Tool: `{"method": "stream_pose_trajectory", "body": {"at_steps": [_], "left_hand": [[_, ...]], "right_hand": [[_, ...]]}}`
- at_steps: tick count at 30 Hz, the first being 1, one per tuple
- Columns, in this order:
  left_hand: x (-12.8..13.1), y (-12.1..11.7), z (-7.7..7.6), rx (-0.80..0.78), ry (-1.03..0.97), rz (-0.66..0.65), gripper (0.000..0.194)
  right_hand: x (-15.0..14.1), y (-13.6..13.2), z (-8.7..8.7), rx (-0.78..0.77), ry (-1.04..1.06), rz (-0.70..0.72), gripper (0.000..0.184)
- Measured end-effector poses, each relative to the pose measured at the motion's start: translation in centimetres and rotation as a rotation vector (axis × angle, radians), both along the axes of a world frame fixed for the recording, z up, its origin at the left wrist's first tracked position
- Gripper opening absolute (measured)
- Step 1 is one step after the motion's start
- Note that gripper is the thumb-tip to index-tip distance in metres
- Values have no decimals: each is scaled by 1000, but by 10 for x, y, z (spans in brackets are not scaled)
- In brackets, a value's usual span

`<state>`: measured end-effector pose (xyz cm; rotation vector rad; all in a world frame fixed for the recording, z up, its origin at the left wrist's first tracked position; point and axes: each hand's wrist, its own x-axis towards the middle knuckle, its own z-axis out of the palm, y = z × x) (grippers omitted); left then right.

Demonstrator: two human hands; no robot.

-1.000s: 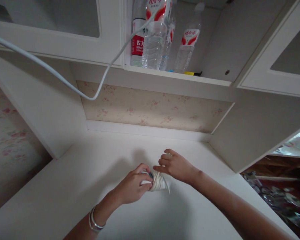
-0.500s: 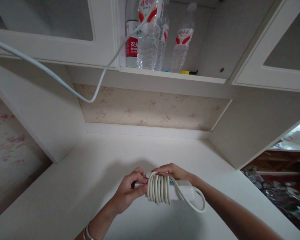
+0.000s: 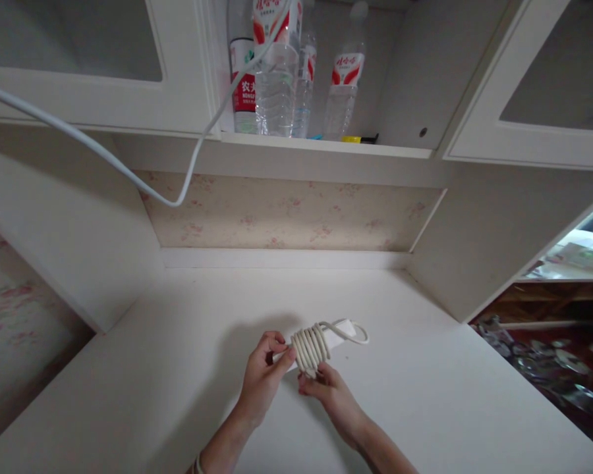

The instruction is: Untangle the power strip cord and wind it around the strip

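Power strip (image 3: 333, 334) wrapped in its white cord (image 3: 310, 347), held just above the white tabletop (image 3: 178, 368).
Its long axis runs from lower left to upper right, far end pointing away; the left hand (image 3: 264, 378) pinches the near end, while right hand (image 3: 326, 388) fingers (image 3: 306, 388) press the coils from below, wrists low.

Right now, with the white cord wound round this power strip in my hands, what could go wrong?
The loose loop at the far end of the white cord coil could spring free and let the turns unwind. The left hand and right hand pinch only the near end, so the white power strip might slip onto the white desktop.
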<state>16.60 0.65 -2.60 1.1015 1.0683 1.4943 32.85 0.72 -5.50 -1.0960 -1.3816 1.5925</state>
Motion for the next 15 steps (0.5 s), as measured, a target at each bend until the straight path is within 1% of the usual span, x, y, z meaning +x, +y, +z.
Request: {"method": "stream_pose_trajectory", "body": {"at_steps": [1, 3, 5, 6, 8, 10, 12, 13, 15], "left_hand": [[1, 0, -2, -7, 22, 6, 27], [3, 0, -5, -32, 30, 5, 28], [7, -1, -8, -87, -11, -3, 26], [9, -1, -10, -129, -46, -9, 26], [15, -1, -11, -212, -143, -17, 32], [19, 0, -10, -258, -282, -20, 36], [22, 4, -8, -274, -444, -27, 33], [22, 6, -7, -298, -521, -27, 29], [22, 11, -6, -389, -645, -3, 24]], "right_hand": [[2, -2, -1, -16, 10, -5, 21], [5, -7, -2, -22, 16, -33, 30], [6, -9, -3, -7, 0, -68, 39], [6, -9, -4, 8, -15, -89, 40], [5, -8, -7, 46, -51, -145, 38], [5, -6, -9, 95, -55, -188, 36], [6, -5, -11, 125, -21, -185, 39], [7, -4, -11, 131, -1, -177, 44], [9, -3, -11, 129, -2, -178, 53]]}}
